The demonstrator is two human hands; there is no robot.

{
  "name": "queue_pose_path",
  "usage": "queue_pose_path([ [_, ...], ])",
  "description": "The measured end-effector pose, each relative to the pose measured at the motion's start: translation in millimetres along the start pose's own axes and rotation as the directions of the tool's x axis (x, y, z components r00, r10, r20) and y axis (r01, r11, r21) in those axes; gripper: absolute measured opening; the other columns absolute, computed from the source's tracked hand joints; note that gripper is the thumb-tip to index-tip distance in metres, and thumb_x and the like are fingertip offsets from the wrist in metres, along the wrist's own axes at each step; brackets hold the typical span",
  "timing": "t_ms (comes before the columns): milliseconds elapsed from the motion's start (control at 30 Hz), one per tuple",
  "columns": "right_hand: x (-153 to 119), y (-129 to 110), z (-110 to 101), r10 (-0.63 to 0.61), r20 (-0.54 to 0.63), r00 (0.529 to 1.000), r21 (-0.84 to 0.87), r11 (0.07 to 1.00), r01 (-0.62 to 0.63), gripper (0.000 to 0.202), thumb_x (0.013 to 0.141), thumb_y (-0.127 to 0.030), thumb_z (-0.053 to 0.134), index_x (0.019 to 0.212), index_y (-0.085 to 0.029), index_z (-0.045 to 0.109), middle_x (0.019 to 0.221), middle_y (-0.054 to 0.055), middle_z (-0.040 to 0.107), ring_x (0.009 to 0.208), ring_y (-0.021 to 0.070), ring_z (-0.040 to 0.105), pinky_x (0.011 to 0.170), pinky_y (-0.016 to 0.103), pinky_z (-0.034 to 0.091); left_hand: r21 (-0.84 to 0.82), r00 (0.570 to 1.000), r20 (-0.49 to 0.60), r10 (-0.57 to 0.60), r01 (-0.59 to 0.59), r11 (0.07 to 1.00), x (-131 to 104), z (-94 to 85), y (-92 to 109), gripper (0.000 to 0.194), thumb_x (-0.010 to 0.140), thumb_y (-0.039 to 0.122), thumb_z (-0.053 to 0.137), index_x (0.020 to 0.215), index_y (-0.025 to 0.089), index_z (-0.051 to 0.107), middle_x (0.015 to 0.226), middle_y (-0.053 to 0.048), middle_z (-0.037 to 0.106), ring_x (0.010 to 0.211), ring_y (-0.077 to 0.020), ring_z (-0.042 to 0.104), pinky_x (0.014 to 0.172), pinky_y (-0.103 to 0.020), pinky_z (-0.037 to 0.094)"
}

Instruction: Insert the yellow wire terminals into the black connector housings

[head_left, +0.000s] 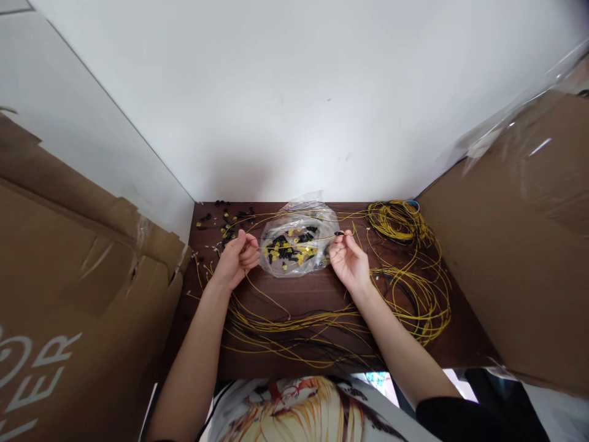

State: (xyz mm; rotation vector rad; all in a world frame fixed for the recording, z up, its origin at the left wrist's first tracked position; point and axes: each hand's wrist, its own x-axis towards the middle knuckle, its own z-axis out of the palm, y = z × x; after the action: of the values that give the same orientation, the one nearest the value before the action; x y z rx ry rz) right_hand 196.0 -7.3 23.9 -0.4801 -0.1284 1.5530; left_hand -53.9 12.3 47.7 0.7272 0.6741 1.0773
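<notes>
My left hand [239,259] pinches a thin yellow wire [294,247] left of the plastic bag. At the bag's right side, my right hand [348,258] has thumb and finger closed on a small black piece [339,233], and the wire runs to it from the left. Between and below the hands, the clear plastic bag [298,222] lies open and holds several yellow and black small parts. Long yellow and black wires [294,325] lie loosely in front of the bag, passing under my right forearm.
A coil of yellow wire [391,221] lies at the back right of the brown table [294,294]. Loose black and yellow parts [230,216] lie at the back left. Cardboard boxes [83,276] [519,245] flank the table, and a white wall [294,110] stands behind.
</notes>
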Motion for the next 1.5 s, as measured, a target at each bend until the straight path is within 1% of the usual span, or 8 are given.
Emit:
queue_pose_path([
  [167, 1, 1, -3, -0.014, 0.045, 0.999, -0.064, 0.998, 0.017, 0.014, 0.07, -0.011, 0.07, 0.078, -0.022, 0.065, 0.075, -0.006, 0.068, 0.071, 0.0027, 0.063, 0.063, 0.01, 0.052, -0.076, 0.997, -0.052, 0.059, -0.063, 0.995, 2, 2.0, -1, 0.018, 0.075, 0.025, 0.069, 0.087, 0.013, 0.064, 0.048, 0.009, 0.03, 0.037, -0.0012, 0.02, 0.034, -0.01, 0.018],
  [367, 2, 6, -5, -0.129, 0.039, 0.991, -0.345, 0.929, 0.135, 0.017, 0.065, -0.018, 0.075, 0.079, -0.021, 0.067, 0.074, -0.003, 0.066, 0.065, 0.0053, 0.06, 0.062, 0.015, 0.051, 0.357, 0.894, -0.231, 0.385, -0.29, 0.888, 9, 1.1, -17, 0.031, 0.079, 0.031, 0.063, 0.106, 0.016, 0.061, 0.062, 0.003, 0.052, 0.04, -0.0017, 0.03, 0.035, -0.012, 0.023],
  [467, -1, 10, -4, -0.205, 0.059, 0.977, -0.498, 0.842, 0.207, 0.015, 0.063, -0.021, 0.077, 0.076, -0.019, 0.069, 0.069, -0.002, 0.065, 0.06, 0.0072, 0.058, 0.059, 0.019, 0.05, 0.714, 0.731, -0.186, 0.657, -0.359, 0.601, 8, 2.0, -22, 0.027, 0.088, 0.035, 0.05, 0.104, 0.016, 0.062, 0.08, -0.003, 0.062, 0.056, -0.0075, 0.051, 0.049, -0.019, 0.043],
  [567, -4, 16, -2, -0.236, 0.139, 0.962, -0.618, 0.738, 0.271, 0.014, 0.067, -0.025, 0.075, 0.078, -0.019, 0.07, 0.072, 0.0, 0.067, 0.062, 0.0103, 0.059, 0.061, 0.023, 0.049, 0.917, 0.608, 0.087, 0.789, -0.359, 0.176, 4, 6.3, -23, 0.025, 0.091, 0.027, 0.044, 0.102, 0.017, 0.064, 0.105, -0.008, 0.064, 0.098, -0.0172, 0.058, 0.087, -0.035, 0.047],
  [733, -7, 21, -3, -0.16, 0.208, 0.965, -0.683, 0.682, 0.26, 0.016, 0.074, -0.033, 0.069, 0.083, -0.02, 0.071, 0.079, 0.003, 0.069, 0.068, 0.0138, 0.062, 0.067, 0.028, 0.05, 0.855, 0.606, 0.467, 0.644, -0.495, -0.155, 0, 19.7, -32, 0.025, 0.087, 0.017, 0.051, 0.109, 0.02, 0.06, 0.115, -0.006, 0.063, 0.116, -0.0211, 0.05, 0.103, -0.045, 0.036],
  [933, -10, 25, -5, -0.07, 0.297, 0.952, -0.73, 0.627, 0.273, 0.014, 0.073, -0.032, 0.069, 0.082, -0.022, 0.073, 0.083, 0.003, 0.069, 0.069, 0.0139, 0.062, 0.068, 0.029, 0.05, 0.79, 0.65, 0.591, 0.478, -0.588, -0.176, 2, 28.3, -49, 0.037, 0.085, 0.02, 0.057, 0.122, 0.019, 0.053, 0.114, -0.008, 0.062, 0.114, -0.0214, 0.051, 0.103, -0.046, 0.035],
  [1133, -12, 26, -2, -0.019, 0.29, 0.957, -0.804, 0.538, 0.254, 0.019, 0.072, -0.037, 0.069, 0.082, -0.021, 0.073, 0.077, 0.003, 0.071, 0.064, 0.0145, 0.063, 0.068, 0.031, 0.052, 0.82, 0.681, 0.536, 0.498, -0.56, -0.117, 4, 22.5, -56, 0.018, 0.085, 0.019, 0.055, 0.1, 0.018, 0.065, 0.088, -0.007, 0.062, 0.088, -0.0185, 0.053, 0.079, -0.036, 0.046],
  [1500, -9, 26, -5, -0.128, 0.171, 0.977, -0.806, 0.551, 0.213, 0.022, 0.067, -0.039, 0.072, 0.069, -0.017, 0.069, 0.061, 0.001, 0.065, 0.052, 0.0116, 0.056, 0.049, 0.025, 0.045, 0.819, 0.695, 0.513, 0.504, -0.572, -0.046, 6, 19.6, -58, 0.015, 0.085, 0.017, 0.055, 0.095, 0.017, 0.066, 0.086, -0.007, 0.06, 0.084, -0.0165, 0.053, 0.074, -0.032, 0.046],
])
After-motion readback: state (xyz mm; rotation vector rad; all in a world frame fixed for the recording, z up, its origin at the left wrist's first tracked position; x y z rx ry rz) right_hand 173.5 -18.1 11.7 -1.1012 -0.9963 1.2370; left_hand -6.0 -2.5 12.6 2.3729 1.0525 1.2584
